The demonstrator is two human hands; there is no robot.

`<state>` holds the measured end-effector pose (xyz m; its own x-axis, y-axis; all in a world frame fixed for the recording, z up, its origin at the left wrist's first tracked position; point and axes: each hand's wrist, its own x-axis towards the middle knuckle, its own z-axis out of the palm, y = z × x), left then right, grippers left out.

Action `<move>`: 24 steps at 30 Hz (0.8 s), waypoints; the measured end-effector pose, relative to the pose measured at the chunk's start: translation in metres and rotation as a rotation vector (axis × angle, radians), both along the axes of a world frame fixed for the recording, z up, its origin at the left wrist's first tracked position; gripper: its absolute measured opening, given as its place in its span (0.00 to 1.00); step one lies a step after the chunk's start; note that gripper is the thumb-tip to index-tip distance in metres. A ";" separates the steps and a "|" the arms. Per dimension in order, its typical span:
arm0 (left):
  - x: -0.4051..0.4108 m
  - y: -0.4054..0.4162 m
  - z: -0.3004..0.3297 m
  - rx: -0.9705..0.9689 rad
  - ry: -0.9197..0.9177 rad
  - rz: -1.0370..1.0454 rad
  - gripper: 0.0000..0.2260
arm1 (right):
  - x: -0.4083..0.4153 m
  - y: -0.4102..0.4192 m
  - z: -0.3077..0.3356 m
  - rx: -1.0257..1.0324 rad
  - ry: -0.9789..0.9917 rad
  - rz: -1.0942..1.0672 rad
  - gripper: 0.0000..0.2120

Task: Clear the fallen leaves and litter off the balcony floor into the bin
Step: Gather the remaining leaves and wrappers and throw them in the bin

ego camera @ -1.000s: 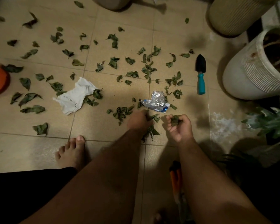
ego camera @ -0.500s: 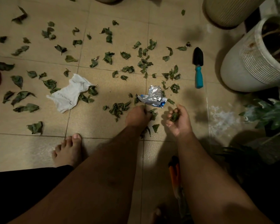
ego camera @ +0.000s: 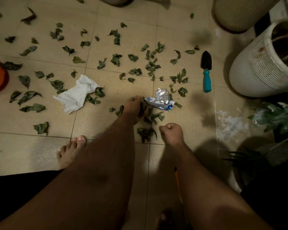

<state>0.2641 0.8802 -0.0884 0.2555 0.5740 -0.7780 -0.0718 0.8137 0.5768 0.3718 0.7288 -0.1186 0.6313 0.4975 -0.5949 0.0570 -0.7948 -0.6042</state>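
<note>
Balcony floor is covered in dry leaves, thickest across the top and left, with white crumpled paper lying left of centre. Left hand is down on the tiles, fingertips touching the edge of the foil wrapper; can't tell if it's actually gripping it. Right hand is balled into a closed fist, maybe around leaves, can't see inside. A small leaf clump sits just left of it. I'd rake everything into one pile first, then scoop. No bin in view.
</note>
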 end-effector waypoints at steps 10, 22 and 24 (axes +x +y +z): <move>-0.018 -0.014 -0.015 0.239 0.414 -0.405 0.09 | 0.016 0.026 0.021 0.216 0.373 -0.391 0.02; 0.008 -0.018 -0.026 0.623 0.764 -0.734 0.12 | 0.000 0.036 0.004 -0.059 -0.367 0.127 0.03; 0.014 -0.020 -0.025 0.620 0.793 -0.740 0.14 | 0.004 0.035 0.007 -0.001 -0.279 0.021 0.04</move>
<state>0.2778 0.8604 -0.1134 0.2580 0.8176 -0.5147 0.8291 0.0861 0.5524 0.3757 0.7640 -0.1119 0.7604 0.5119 -0.3996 0.2378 -0.7921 -0.5621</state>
